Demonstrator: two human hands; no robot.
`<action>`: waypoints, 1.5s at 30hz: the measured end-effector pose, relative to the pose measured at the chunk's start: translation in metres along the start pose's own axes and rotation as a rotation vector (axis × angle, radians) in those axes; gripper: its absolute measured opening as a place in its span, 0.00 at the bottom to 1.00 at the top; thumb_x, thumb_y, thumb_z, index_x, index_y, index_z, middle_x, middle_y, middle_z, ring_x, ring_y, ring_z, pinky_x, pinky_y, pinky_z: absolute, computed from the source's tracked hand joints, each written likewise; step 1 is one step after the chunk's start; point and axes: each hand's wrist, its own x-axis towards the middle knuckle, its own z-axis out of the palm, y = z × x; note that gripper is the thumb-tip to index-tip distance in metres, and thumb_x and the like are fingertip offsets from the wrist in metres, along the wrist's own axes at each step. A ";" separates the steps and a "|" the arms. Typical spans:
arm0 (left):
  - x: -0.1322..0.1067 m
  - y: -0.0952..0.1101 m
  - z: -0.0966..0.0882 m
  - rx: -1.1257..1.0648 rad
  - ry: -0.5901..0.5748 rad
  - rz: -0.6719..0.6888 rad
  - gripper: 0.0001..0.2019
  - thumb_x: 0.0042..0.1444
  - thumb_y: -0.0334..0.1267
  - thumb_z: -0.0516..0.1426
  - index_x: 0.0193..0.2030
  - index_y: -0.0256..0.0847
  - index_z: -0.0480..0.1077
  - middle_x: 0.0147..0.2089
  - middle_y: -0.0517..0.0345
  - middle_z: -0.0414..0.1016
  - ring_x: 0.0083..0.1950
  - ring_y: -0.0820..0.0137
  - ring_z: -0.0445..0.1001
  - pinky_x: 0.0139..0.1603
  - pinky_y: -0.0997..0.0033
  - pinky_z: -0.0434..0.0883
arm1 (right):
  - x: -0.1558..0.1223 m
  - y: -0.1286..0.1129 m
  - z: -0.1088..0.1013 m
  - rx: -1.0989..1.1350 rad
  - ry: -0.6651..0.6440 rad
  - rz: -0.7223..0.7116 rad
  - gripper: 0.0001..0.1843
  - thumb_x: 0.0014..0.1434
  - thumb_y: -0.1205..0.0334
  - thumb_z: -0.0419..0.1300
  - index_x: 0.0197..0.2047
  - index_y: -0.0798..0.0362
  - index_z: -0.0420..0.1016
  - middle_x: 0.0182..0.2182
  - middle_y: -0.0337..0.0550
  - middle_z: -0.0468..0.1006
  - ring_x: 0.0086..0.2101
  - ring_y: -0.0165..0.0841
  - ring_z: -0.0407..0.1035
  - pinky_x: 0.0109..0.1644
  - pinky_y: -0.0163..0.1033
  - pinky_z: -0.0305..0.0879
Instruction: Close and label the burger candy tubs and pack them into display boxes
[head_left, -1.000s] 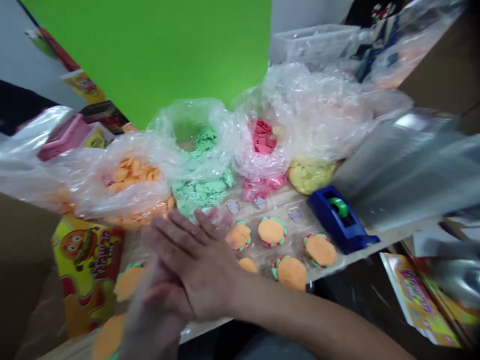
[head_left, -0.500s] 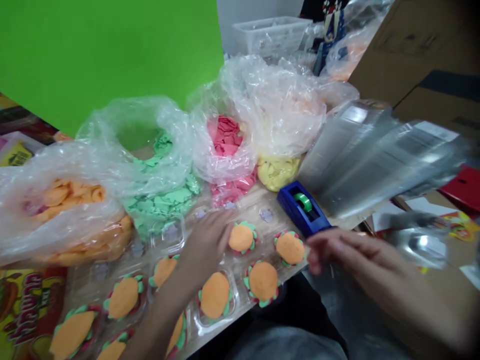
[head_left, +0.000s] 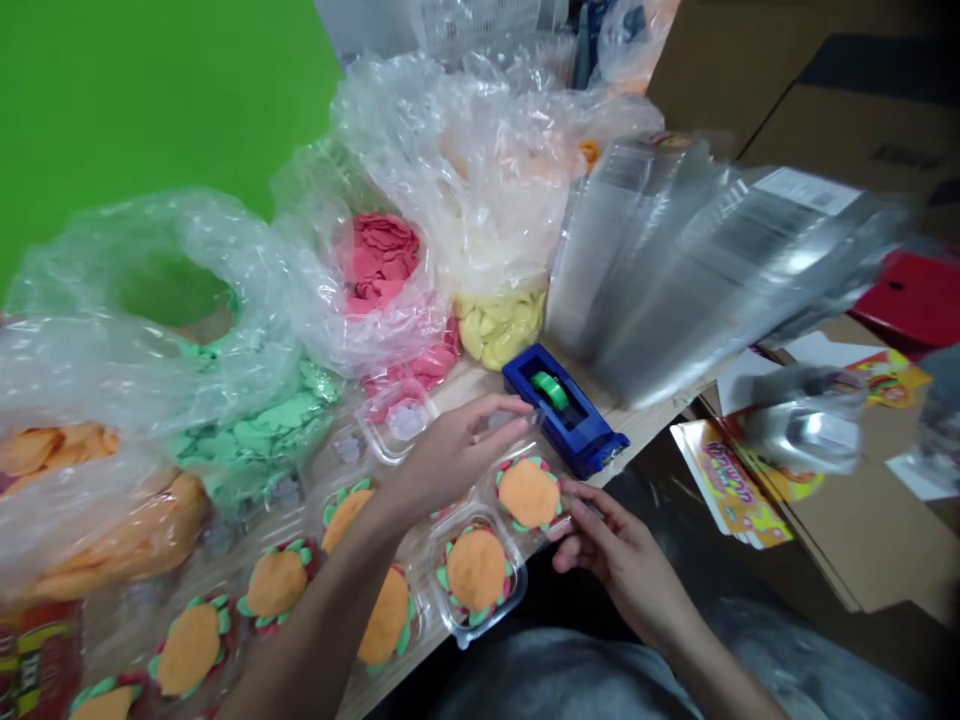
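Note:
My left hand [head_left: 457, 450] reaches flat across transparent blister trays, its fingertips close beside a blue tape dispenser [head_left: 562, 412] with a green tape roll. My right hand [head_left: 615, 545] pinches the near edge of a transparent tray [head_left: 476, 575] next to a burger-shaped clay model [head_left: 529, 493]. Under my left forearm lie more models with orange buns and green-and-red fillings, such as one [head_left: 276, 584] in its own tray. What the right fingertips grip is partly hidden, and a thin piece may be there.
Plastic bags hold red [head_left: 379, 262], yellow [head_left: 499, 325], green [head_left: 259, 430] and orange [head_left: 97, 510] pieces along the wooden table [head_left: 645, 430]. Stacked transparent trays [head_left: 697, 270] lie to the right. Printed cards [head_left: 727, 490] and cardboard [head_left: 847, 520] lie below the table edge.
My left hand has moved from beside a burger model up toward the tape dispenser. My right hand has moved onto the tray's edge. The whole view has shifted, with the table items sliding left.

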 end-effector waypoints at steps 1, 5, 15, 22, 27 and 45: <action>-0.006 0.002 0.000 -0.108 -0.045 -0.017 0.14 0.61 0.43 0.48 0.51 0.46 0.68 0.54 0.57 0.72 0.55 0.67 0.69 0.53 0.68 0.68 | 0.000 -0.002 0.002 0.004 0.001 -0.018 0.17 0.56 0.56 0.60 0.46 0.56 0.66 0.25 0.41 0.79 0.19 0.25 0.71 0.27 0.31 0.66; -0.036 0.008 0.004 -0.325 -0.025 -0.088 0.33 0.53 0.47 0.58 0.63 0.53 0.50 0.67 0.56 0.53 0.66 0.60 0.54 0.61 0.59 0.60 | -0.006 -0.015 0.014 0.002 0.015 -0.051 0.16 0.56 0.57 0.60 0.45 0.57 0.68 0.22 0.39 0.78 0.18 0.25 0.70 0.25 0.29 0.64; -0.093 0.020 0.000 0.034 0.131 0.079 0.29 0.55 0.40 0.58 0.60 0.50 0.50 0.68 0.50 0.42 0.67 0.63 0.47 0.63 0.60 0.57 | -0.018 -0.041 0.052 -0.046 -0.220 -0.030 0.14 0.56 0.57 0.60 0.43 0.55 0.70 0.21 0.38 0.78 0.20 0.26 0.72 0.27 0.31 0.68; -0.114 0.018 0.006 0.134 0.306 0.181 0.29 0.52 0.46 0.59 0.59 0.47 0.55 0.67 0.47 0.42 0.67 0.58 0.47 0.62 0.58 0.57 | -0.032 -0.039 0.065 -0.016 -0.341 0.014 0.17 0.60 0.52 0.55 0.48 0.53 0.71 0.25 0.42 0.80 0.25 0.29 0.75 0.32 0.34 0.69; -0.130 0.026 0.009 0.149 0.315 0.162 0.36 0.47 0.51 0.60 0.62 0.49 0.53 0.68 0.46 0.38 0.67 0.51 0.46 0.61 0.50 0.56 | -0.035 -0.037 0.066 -0.137 -0.325 -0.012 0.16 0.58 0.58 0.59 0.50 0.49 0.72 0.22 0.37 0.77 0.23 0.27 0.72 0.32 0.33 0.68; -0.130 0.045 0.019 -1.220 0.676 -0.327 0.14 0.56 0.49 0.54 0.49 0.56 0.68 0.52 0.64 0.74 0.53 0.65 0.71 0.50 0.67 0.72 | -0.045 -0.031 0.073 -0.345 -0.265 -0.307 0.13 0.56 0.59 0.59 0.44 0.36 0.76 0.35 0.38 0.77 0.36 0.31 0.71 0.40 0.35 0.68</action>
